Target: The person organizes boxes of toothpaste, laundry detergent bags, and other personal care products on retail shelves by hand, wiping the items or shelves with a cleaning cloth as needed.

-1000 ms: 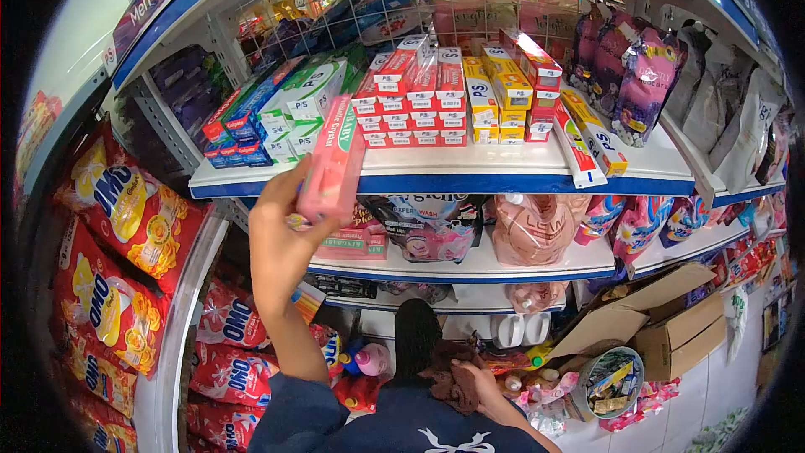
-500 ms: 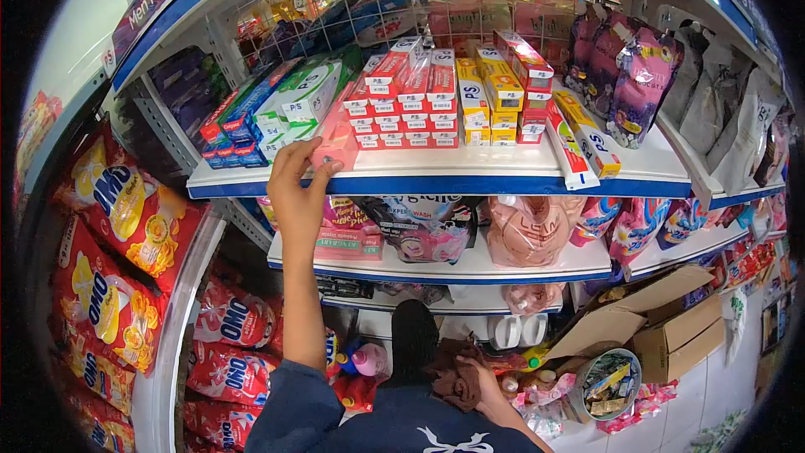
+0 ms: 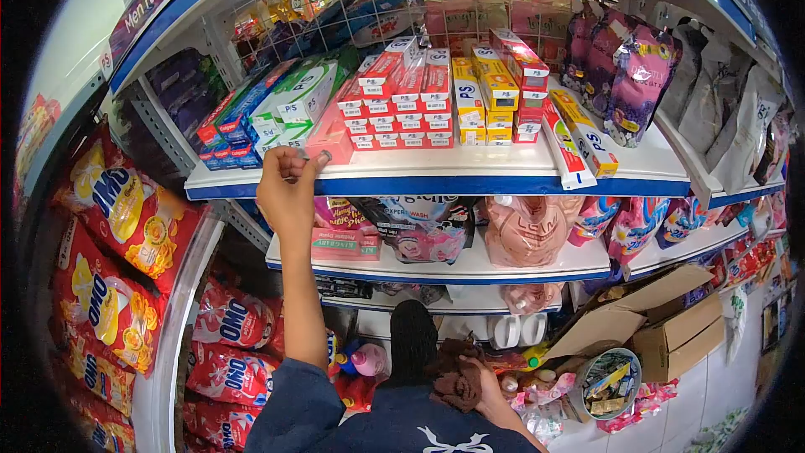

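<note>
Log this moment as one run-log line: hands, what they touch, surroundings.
left hand: at shelf edge, fingertips on pink box | right hand: low, on brown cloth | beside: red boxes, green boxes

The person's left arm rises bare from a dark blue sleeve at the bottom centre of the frame, nearly straight up toward the left of middle. The left hand (image 3: 287,189) is loosely curled, fingers bent inward, thumb stretched up and right. The right hand (image 3: 478,382) sits low at the bottom centre, close to the body, fingers closed, forearm angled down and right.
</note>
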Demonstrator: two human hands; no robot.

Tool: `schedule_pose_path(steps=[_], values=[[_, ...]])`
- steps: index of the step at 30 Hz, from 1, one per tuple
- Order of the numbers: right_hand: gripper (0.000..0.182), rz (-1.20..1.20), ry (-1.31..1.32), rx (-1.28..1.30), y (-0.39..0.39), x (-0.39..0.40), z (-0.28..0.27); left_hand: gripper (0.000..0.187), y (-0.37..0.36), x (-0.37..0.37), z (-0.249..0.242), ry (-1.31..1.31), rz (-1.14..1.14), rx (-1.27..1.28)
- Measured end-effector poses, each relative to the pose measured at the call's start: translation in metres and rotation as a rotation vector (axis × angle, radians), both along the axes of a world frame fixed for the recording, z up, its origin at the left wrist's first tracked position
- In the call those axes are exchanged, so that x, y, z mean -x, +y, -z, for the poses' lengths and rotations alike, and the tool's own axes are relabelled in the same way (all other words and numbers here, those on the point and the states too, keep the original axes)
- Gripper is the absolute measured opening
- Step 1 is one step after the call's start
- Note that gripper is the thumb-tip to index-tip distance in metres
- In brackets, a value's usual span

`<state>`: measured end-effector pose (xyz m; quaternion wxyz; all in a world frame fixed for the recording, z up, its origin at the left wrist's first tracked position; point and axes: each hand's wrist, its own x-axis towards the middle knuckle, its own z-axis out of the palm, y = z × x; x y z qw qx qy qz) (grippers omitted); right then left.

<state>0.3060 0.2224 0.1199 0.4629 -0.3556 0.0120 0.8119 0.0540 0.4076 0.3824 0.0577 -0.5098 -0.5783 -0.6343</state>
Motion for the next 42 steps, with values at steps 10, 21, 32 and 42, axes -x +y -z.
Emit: schedule_pose_path(steps=[10, 21, 32, 42], values=[[0.026, 0.017, 0.004, 0.011, 0.004, 0.002, 0.018, 0.025, 0.011, 0.017, 0.004, -0.072, 0.066, 0.041], [0.027, -0.014, 0.026, 0.012, 0.005, 0.0, 0.03, 0.023, 0.016, 0.026, 0.006, -0.153, 0.15, 0.055], [0.025, -0.004, 0.044, 0.021, 0.004, -0.005, 0.025, 0.025, 0.019, 0.027, 0.007, -0.166, 0.106, 0.053], [0.02, 0.007, 0.026, 0.036, 0.006, -0.011, 0.013, 0.028, 0.02, 0.028, -0.001, -0.12, 0.057, 0.133]])
